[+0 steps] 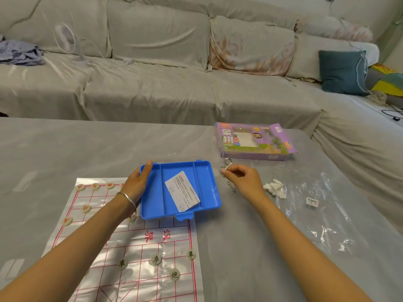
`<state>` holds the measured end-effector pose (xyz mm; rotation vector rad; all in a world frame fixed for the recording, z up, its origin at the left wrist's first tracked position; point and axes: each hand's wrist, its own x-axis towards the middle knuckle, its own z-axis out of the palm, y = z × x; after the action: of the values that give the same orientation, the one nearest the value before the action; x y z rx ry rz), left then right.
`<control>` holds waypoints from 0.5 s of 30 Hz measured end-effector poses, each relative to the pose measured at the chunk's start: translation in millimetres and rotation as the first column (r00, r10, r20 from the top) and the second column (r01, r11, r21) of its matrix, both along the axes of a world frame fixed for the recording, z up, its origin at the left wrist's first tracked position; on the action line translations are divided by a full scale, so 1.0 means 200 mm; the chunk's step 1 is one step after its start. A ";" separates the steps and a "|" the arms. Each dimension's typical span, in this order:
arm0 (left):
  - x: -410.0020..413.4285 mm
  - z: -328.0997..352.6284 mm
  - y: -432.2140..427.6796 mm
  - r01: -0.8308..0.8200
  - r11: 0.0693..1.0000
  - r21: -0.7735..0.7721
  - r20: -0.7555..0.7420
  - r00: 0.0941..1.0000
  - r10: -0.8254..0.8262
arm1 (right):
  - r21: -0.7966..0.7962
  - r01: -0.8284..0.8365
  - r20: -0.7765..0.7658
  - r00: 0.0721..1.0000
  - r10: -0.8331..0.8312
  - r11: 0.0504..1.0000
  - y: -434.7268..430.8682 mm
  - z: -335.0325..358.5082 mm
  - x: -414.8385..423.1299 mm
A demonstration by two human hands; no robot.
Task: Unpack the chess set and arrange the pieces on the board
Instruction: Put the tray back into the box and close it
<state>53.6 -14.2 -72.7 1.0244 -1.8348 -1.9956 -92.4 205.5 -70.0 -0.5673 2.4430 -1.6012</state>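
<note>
A paper xiangqi board (139,247) with red lines lies on the grey table. Several round pale pieces (156,260) sit on it, red-marked ones at the far left and dark-marked ones near me. A blue plastic tray (207,171) rests on the board's far right corner, with a white leaflet (182,194) inside. My left hand (137,182) grips the tray's left rim, thumb over the edge. Just right of the tray, my right hand (242,177) pinches a small metal ring (226,165).
The purple chess-set box (255,141) lies at the table's far right. Crumpled white paper (275,188), a clear plastic bag (322,214) and a barcode tag (312,202) lie to the right. A covered sofa (174,83) stands behind the table.
</note>
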 end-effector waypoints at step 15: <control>-0.03 0.05 0.08 -0.063 0.997 0.035 -0.023 0.998 0.064 | 0.124 0.206 -0.106 0.975 -0.194 0.971 0.10 -0.15 -0.07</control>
<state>47.4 1.3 -62.5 1.0498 -1.7395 -1.9997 -105.6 225.8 -99.2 -0.3924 2.7292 -1.4931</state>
